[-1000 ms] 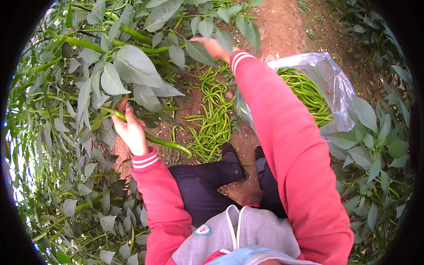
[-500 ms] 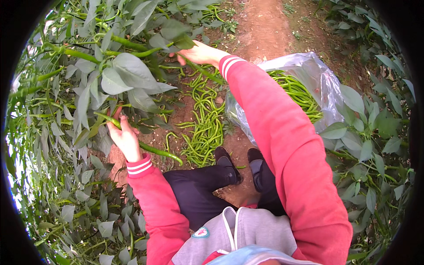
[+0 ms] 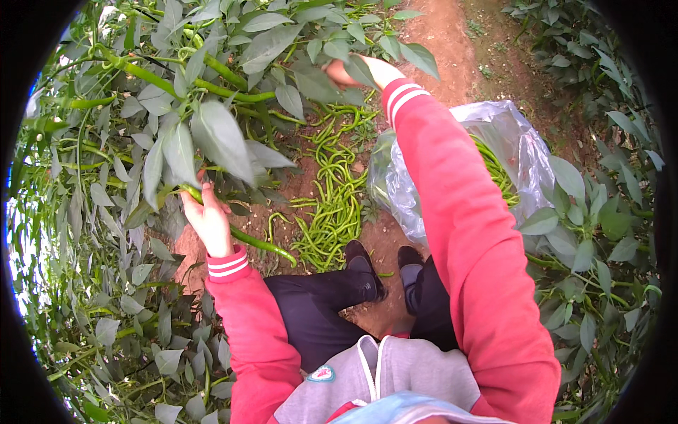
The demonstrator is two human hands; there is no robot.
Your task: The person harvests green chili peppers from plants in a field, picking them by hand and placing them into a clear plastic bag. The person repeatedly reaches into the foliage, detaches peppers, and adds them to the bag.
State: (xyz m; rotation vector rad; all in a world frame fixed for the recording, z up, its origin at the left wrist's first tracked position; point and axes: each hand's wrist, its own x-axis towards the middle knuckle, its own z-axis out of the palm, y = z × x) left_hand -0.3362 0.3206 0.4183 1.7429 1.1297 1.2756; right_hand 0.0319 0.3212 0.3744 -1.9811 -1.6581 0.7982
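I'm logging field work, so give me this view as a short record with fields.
Left hand: closed around a long green pepper
Right hand: among leaves; grip partly hidden
Left-side plants: green peppers hanging among broad leaves
Ground: loose green peppers heaped on brown soil
Bag: clear plastic bag with green peppers inside, partly covered by the red right sleeve
Feet: dark shoes just below the heap

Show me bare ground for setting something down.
Bare soil runs beyond the clear bag, between left plants and right plants; a smaller patch lies between the pepper pile, bag and shoes. Crowded: the pile itself, and leaves around left hand and right hand.
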